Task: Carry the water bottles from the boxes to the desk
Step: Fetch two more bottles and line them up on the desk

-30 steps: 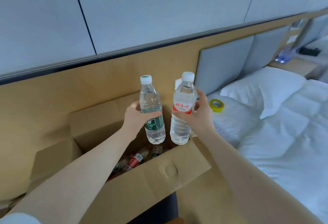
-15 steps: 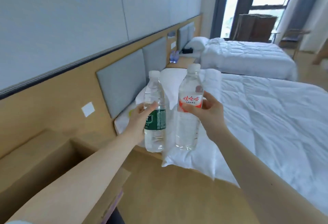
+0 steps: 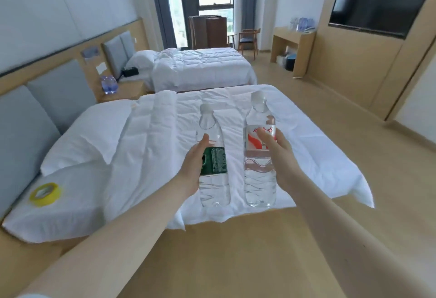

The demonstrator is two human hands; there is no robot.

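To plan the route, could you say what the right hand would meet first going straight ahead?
Likely the near bed; the right hand, gripping its red bottle, may pass above it, since depth is unclear.

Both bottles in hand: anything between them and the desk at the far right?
The near bed lies straight ahead of the green-label bottle and red-label bottle; the floor on its right looks open up to the desk.

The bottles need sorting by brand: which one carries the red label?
The right bottle, held by the right hand: its label is red and white, while the left bottle in the left hand has a dark green one.
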